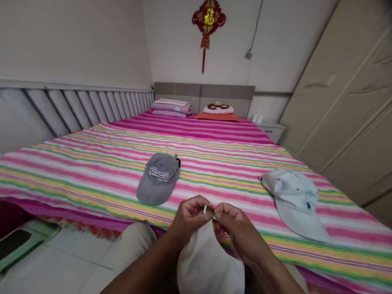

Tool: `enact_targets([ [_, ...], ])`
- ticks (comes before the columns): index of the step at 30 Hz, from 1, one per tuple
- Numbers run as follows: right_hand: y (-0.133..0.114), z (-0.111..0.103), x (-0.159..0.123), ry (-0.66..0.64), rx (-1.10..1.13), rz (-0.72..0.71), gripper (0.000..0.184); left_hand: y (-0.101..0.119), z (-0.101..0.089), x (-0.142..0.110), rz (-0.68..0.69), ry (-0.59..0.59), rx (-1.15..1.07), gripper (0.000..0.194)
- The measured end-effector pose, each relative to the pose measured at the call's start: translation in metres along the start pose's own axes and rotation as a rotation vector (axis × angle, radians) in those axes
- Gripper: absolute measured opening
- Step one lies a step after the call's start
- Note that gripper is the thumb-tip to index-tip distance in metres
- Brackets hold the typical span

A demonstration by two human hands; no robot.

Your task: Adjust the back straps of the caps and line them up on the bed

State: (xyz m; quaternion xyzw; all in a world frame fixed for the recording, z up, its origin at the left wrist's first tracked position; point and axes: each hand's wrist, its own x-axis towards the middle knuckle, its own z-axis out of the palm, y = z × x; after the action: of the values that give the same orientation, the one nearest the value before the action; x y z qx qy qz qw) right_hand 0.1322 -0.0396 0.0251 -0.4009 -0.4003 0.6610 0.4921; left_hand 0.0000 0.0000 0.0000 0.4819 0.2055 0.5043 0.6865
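Room: pale walls, with a glossy red ornament (209, 18) of gold centre and long tassel hanging above a padded grey-brown headboard (225, 96).
Bed: a wide woven-looking striped cover (92, 163) in pink, white, yellow and green, slightly rumpled.
Nightstand: a boxy white nightstand (272, 130) beside the headboard; its drawer front is closed, so I can't see the contents.
Folded bedding: a soft lilac stack (171, 109) and, to its right, a pink bundle (225, 110) on orange cloth.
Grey cap: the grey cap (159, 179) lies crown up, white "Always" lettering across its rounded front.
Pale cap: the pale cap (290, 194) rests on the right, its curved brim toward the near edge.
White cap: held low before the person at the bed's edge, this white cap (211, 261) is smooth and domed.
Left hand: thumb and forefinger of the left hand (192, 216) pinch a small metallic clasp (210, 210) above the white cap.
Right hand: the right hand (232, 222) pinches the clasp's other side, fingers curled.
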Motion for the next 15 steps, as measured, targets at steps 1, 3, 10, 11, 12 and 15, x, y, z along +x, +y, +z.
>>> enact_targets([
  [1,-0.0016,-0.0019,-0.0005,0.001,-0.036,-0.01,0.028,0.0006,-0.0004,-0.0001,0.014,0.007,-0.017,0.02],
  [3,-0.0039,-0.0053,-0.0011,0.001,-0.09,-0.025,0.028,0.0013,-0.001,-0.0003,0.029,0.017,-0.041,0.02],
  [10,-0.005,-0.0059,-0.0011,-0.017,-0.129,-0.034,0.027,-0.0029,-0.0019,-0.0029,-0.041,0.002,-0.054,0.02],
  [11,-0.0061,-0.0059,-0.0012,-0.035,-0.134,-0.03,0.028,-0.0034,-0.0028,-0.0033,-0.045,0.004,-0.075,0.02],
  [12,-0.0073,-0.0063,-0.0012,-0.057,-0.135,-0.019,0.029,-0.0036,-0.004,-0.0036,-0.044,0.007,-0.104,0.019],
  [15,-0.0087,-0.0098,-0.0003,-0.094,-0.136,0.038,0.031,-0.0035,-0.0077,-0.0045,-0.049,0.014,-0.191,0.021],
])
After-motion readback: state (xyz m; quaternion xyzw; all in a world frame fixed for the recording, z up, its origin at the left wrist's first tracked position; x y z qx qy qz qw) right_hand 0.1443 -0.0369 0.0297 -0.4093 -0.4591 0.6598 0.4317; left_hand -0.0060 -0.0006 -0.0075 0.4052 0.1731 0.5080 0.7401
